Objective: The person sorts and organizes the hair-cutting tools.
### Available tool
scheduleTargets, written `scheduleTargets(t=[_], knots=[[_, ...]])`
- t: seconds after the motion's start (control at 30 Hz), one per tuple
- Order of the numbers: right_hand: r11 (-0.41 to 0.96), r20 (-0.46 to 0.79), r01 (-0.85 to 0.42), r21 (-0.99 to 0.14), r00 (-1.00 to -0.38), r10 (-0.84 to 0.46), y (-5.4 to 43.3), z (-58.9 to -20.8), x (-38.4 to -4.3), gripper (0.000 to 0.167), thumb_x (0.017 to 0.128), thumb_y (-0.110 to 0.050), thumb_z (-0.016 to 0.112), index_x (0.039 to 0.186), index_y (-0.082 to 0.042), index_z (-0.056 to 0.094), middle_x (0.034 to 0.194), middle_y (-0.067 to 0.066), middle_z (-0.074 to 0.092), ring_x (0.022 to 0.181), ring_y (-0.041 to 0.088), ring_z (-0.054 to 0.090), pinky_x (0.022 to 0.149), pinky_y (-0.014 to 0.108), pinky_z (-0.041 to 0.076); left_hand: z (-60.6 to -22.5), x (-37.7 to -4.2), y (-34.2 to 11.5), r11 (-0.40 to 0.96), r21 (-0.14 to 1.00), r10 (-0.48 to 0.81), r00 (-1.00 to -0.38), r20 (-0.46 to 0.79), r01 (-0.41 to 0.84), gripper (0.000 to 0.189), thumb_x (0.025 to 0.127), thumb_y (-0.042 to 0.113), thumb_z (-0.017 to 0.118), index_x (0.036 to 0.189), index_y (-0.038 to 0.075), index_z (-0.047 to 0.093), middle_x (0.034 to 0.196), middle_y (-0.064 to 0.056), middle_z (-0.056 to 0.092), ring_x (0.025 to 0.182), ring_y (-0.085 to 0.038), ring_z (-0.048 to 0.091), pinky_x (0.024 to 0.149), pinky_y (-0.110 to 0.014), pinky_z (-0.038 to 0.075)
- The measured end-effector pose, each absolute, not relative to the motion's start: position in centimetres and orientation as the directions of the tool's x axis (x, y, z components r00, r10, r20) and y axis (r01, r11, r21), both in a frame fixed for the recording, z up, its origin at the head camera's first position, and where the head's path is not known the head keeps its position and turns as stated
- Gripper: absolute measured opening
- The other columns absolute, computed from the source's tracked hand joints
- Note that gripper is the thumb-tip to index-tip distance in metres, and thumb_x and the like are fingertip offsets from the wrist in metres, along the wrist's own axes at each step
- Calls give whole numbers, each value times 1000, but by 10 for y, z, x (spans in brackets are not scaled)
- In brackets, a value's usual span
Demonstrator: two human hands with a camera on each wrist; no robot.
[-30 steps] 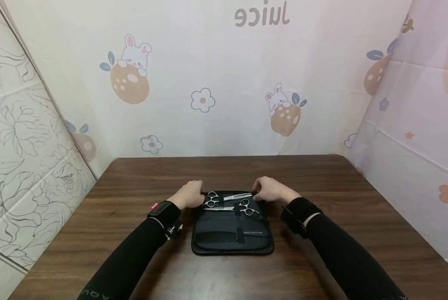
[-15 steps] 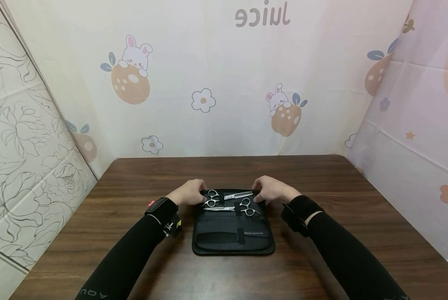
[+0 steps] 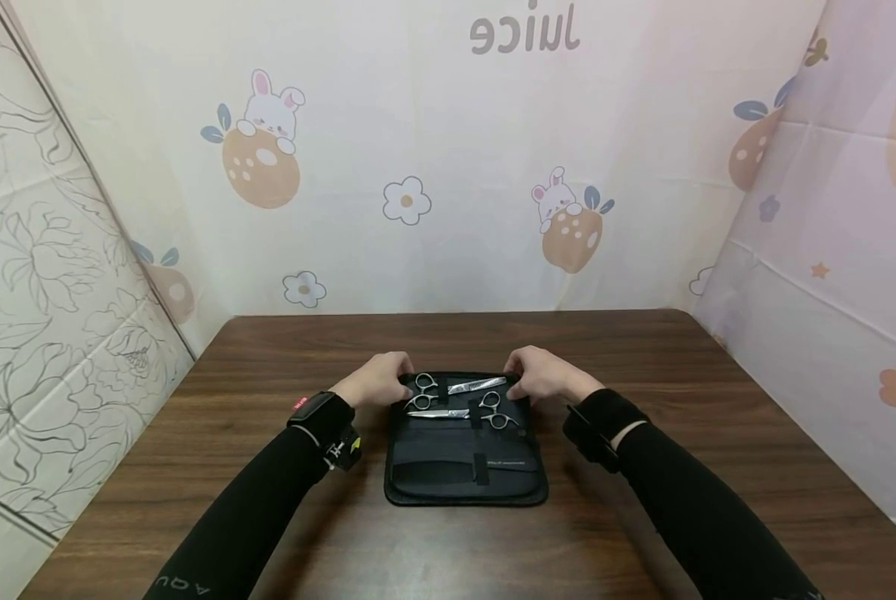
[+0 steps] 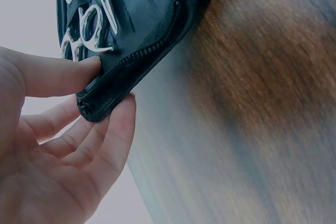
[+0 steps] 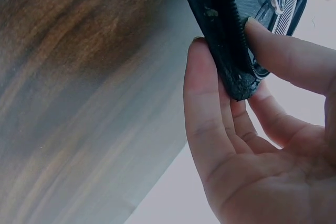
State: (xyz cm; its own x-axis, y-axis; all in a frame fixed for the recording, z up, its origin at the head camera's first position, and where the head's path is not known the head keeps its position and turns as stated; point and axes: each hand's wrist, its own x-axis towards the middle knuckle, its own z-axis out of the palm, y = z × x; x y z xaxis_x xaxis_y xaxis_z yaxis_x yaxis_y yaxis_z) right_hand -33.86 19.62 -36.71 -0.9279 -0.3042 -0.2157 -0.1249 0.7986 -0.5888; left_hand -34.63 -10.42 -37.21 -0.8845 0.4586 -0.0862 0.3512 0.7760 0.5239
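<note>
A black zippered scissors case (image 3: 432, 446) lies spread on the table, its far edge raised. My left hand (image 3: 376, 380) pinches the far left corner, thumb (image 4: 63, 77) on the inner face and fingers underneath. At the far right corner, my right hand (image 3: 543, 374) pinches in the same way, its thumb (image 5: 294, 59) inside the zipper. Held by straps in the case are thinning shears (image 3: 478, 386) with toothed blades, finger rings to the left, and below them plain scissors (image 3: 440, 414) with rings to the right.
The dark wooden table (image 3: 267, 467) extends around the case on all sides. Behind it hangs a pale curtain (image 3: 463, 250) printed with rabbits and fruit. A white floral panel (image 3: 50, 275) stands on the left.
Both hands have risen slightly, lifting the far edge of the case a little with the scissors in it. The near edge has hardly moved.
</note>
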Motion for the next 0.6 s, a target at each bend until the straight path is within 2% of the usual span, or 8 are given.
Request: scheduleTargets(t=[0.13,0.33,0.6], knots=[[798,-193,-128,-589,-937,-293,197,-366,-339,30,88,-2,76,114,0,63,106,14,61,88,25,61,67,33,56,-371,-347,-102,770,535,442,-895,-57,346,23,92,5,70,112,3,61,111,-12,63,98,-25,56,92,-44,48],[792,-135,-160,-589,-947,-292,197,-364,-338,27,87,0,76,110,0,62,100,12,61,85,24,59,66,35,53,-370,-347,-101,760,543,433,-901,-14,356,21,91,3,70,111,4,60,109,-11,63,97,-24,56,89,-43,48],[810,-63,-220,-543,-952,-301,194,-362,-335,24,87,-3,77,106,-3,63,98,9,61,86,25,56,75,37,45,-373,-344,-105,724,552,447,-891,83,415,21,91,1,70,109,2,61,105,-11,61,96,-25,56,88,-43,48]])
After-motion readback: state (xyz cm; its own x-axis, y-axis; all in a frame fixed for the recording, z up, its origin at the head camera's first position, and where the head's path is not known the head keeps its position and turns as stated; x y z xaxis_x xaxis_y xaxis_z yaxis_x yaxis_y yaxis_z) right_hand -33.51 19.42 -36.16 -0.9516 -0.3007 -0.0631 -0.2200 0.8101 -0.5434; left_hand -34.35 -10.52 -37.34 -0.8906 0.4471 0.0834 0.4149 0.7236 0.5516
